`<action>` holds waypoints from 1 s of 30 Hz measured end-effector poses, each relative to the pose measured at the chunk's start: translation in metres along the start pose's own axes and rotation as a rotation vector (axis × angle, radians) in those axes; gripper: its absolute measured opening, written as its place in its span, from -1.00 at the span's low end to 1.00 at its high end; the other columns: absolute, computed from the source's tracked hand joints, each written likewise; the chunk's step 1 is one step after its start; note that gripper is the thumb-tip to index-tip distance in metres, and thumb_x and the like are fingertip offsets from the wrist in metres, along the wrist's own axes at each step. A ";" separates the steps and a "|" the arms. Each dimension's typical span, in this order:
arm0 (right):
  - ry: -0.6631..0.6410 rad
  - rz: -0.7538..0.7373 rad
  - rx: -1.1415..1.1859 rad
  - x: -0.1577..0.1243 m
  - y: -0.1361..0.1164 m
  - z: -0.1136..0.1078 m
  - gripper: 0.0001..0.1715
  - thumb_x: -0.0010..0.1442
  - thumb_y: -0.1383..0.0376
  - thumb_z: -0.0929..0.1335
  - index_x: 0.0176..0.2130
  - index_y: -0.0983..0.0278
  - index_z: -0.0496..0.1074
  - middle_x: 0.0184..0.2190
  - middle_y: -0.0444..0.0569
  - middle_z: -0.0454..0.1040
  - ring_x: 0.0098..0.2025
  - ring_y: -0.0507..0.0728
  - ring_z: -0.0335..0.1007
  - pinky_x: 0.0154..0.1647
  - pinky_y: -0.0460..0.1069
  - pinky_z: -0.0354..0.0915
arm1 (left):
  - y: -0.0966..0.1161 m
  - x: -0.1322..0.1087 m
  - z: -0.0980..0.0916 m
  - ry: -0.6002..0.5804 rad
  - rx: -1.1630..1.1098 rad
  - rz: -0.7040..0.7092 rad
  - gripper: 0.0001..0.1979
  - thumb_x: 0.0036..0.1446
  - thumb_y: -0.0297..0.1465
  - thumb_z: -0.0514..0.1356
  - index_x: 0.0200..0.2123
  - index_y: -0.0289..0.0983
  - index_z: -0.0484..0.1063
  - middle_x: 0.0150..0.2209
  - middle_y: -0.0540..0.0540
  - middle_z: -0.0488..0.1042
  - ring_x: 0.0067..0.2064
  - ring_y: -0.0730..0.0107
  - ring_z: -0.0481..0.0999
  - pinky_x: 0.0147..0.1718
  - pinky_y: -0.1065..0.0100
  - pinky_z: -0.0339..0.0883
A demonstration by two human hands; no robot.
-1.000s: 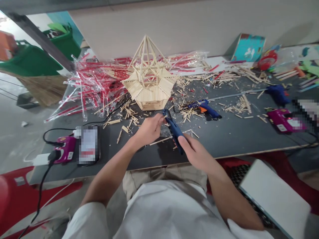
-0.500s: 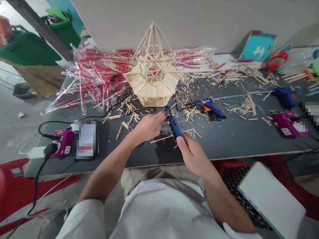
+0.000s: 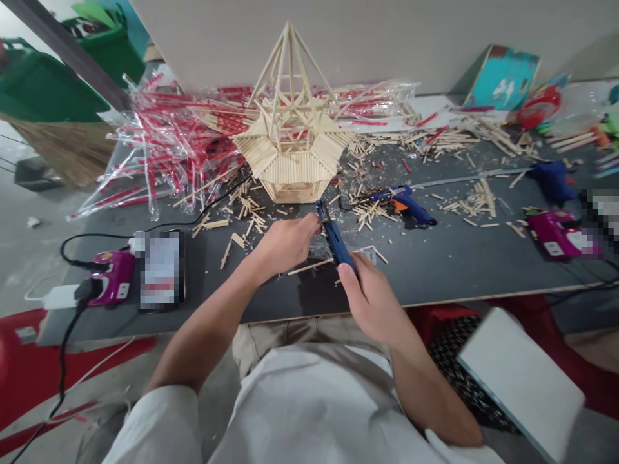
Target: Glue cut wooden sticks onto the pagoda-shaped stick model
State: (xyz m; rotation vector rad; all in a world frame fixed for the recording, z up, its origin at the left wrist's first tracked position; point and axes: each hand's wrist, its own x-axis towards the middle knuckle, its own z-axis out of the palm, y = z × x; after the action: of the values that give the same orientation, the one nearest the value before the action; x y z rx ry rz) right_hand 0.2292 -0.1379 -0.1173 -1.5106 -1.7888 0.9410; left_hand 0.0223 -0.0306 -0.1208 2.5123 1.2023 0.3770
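My right hand [image 3: 368, 293] is closed around the blue handle of a long, slim hand tool [image 3: 336, 240], which looks like a cutter. Its dark head points away from me. At that head, my left hand [image 3: 289, 243] has its fingers pinched together; a small wooden end seems to show there, but the fingers hide most of it. Just beyond both hands stands a pavilion-like model [image 3: 296, 169] of thin wooden sticks, with a flared lower roof and an open pointed frame on top. A loose stick [image 3: 309, 267] lies on the table under my hands.
A blue glue gun [image 3: 409, 207] lies to the right among wood scraps [image 3: 370, 212]. Plastic-wrapped sticks [image 3: 159, 135] pile up at the back left. A phone [image 3: 160, 270] and a purple power strip [image 3: 113, 277] with cords sit at left. Another glue gun [image 3: 554, 180] is far right.
The view has shifted slightly, so the model appears a little higher and further left. My hands keep the same hold at the tool's head.
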 end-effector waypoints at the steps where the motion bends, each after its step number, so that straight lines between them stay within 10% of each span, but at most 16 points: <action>1: 0.011 -0.006 -0.003 0.000 0.001 0.001 -0.50 0.54 0.04 0.16 0.25 0.20 0.39 0.02 0.16 0.53 0.06 0.31 0.48 0.09 0.21 0.38 | 0.001 0.000 0.001 -0.002 0.007 -0.003 -0.80 0.45 -0.41 -0.08 -0.11 -0.24 0.33 -0.33 -0.13 0.55 -0.36 0.20 0.57 -0.36 0.28 0.21; 10: -0.010 0.105 0.009 0.001 0.003 0.006 -0.51 0.52 -0.05 0.15 -0.11 0.20 0.45 -0.16 0.08 0.59 -0.10 0.28 0.51 -0.04 0.14 0.34 | -0.002 0.001 0.005 0.004 0.062 0.012 -0.83 0.38 -0.46 -0.06 -0.12 -0.24 0.30 -0.31 -0.16 0.57 -0.37 0.23 0.55 -0.38 0.30 0.20; 30: -0.011 0.125 -0.113 0.000 0.006 0.011 -0.70 0.42 0.04 0.30 -0.07 0.20 0.40 -0.17 0.06 0.55 -0.18 0.26 0.48 -0.14 0.10 0.29 | -0.003 0.004 0.019 0.220 0.146 0.066 -0.86 0.28 -0.50 -0.05 -0.28 -0.22 0.26 -0.45 -0.08 0.51 -0.52 0.34 0.44 -0.50 0.34 -0.06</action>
State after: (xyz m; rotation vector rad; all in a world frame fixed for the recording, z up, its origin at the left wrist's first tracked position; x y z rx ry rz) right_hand 0.2237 -0.1386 -0.1279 -1.7079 -1.7990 0.9219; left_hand 0.0298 -0.0291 -0.1388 2.6975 1.2704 0.6171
